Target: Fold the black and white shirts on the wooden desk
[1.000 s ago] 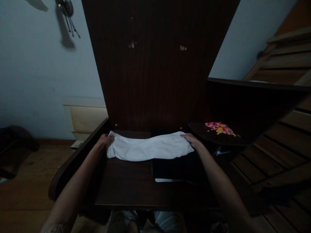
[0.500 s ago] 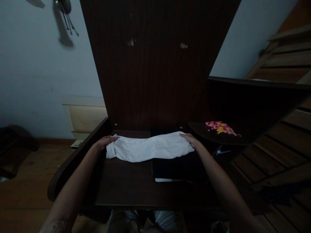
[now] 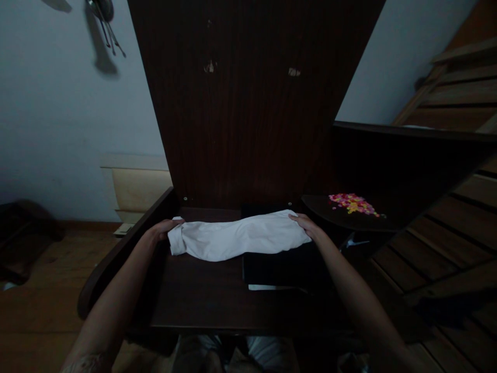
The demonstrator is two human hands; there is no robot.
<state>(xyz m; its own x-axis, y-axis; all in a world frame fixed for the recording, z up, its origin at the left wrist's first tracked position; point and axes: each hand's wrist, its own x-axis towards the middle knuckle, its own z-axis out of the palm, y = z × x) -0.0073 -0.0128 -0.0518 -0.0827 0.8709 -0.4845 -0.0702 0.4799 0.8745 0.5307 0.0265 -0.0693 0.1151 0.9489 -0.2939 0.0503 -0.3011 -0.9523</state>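
A long strip of folded white cloth stretches across the back of the dark desk. My left hand grips its left end, where the edge is turned over like a cuff. At the other end my right hand pinches the upper right corner. The cloth's right half lies over a flat black object whose kind I cannot make out. A white edge, like paper, sticks out from under that object.
On a rounded side shelf at the right lies a heap of small pink, red and yellow pieces. A tall dark wooden panel rises behind the desk. A raised side board bounds its left. Slatted wood stands at far right.
The cloth's left end has shifted slightly left with my left hand. My right hand stays nearly in place on its corner.
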